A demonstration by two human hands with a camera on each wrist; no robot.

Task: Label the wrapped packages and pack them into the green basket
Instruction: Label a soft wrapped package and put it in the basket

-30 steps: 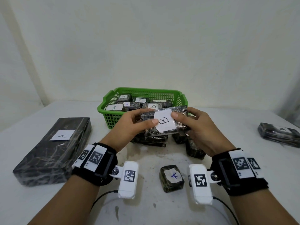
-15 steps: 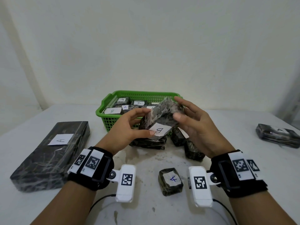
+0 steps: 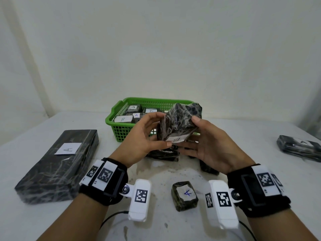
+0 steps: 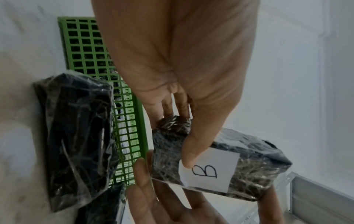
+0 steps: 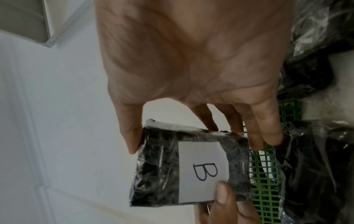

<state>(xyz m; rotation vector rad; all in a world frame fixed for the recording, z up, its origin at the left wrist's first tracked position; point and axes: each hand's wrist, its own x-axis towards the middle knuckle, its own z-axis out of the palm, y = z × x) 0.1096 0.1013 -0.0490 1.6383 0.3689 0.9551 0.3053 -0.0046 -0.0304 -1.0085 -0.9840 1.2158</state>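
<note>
Both hands hold a dark wrapped package (image 3: 180, 121) with a white "B" label (image 3: 175, 139), tilted up just in front of the green basket (image 3: 119, 132). My left hand (image 3: 164, 129) pinches it, thumb on the label (image 4: 210, 168) and fingers behind. On the other end my right hand (image 3: 188, 133) grips it, thumb (image 5: 132, 141) on one edge and fingers (image 5: 268, 133) on the far edge. The label faces both wrist cameras (image 5: 201, 172). Several labelled packages (image 3: 123, 118) lie in the basket.
A long package labelled A (image 3: 57, 162) lies at the left. A small one labelled A (image 3: 185, 195) sits near the front centre, and a flat one (image 3: 298, 147) at the far right. Unlabelled packages (image 3: 163, 154) lie under my hands, before the basket.
The package has tipped from flat with its label up to steeply tilted, label now low and facing me. Both hands rose slightly toward the basket.
</note>
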